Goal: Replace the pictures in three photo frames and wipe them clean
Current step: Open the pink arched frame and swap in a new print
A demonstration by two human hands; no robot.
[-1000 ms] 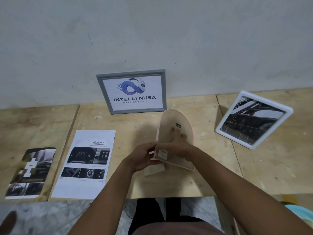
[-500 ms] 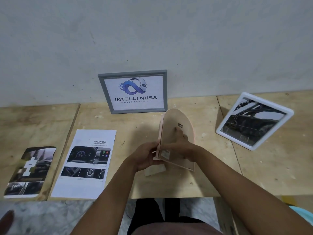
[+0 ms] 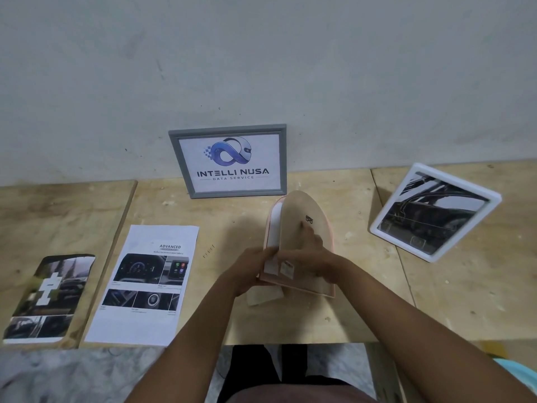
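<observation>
Both my hands work the arched frame [image 3: 302, 228] mid-table: left hand [image 3: 250, 271] pinching the white picture [image 3: 274, 228], now showing further out; right hand [image 3: 308, 254] pressing the backing. Gray frame [image 3: 228, 161] and white frame [image 3: 436, 210] wait.

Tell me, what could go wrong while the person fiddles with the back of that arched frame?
The arched frame is held up off the table by both hands, the left hand at its lower edge and the right hand pressing its wooden back, so it could slip and drop. The white sheet peeking out at its left side might crease or tear if pulled hard. An elbow swing could also knock the white frame propped nearby.
</observation>
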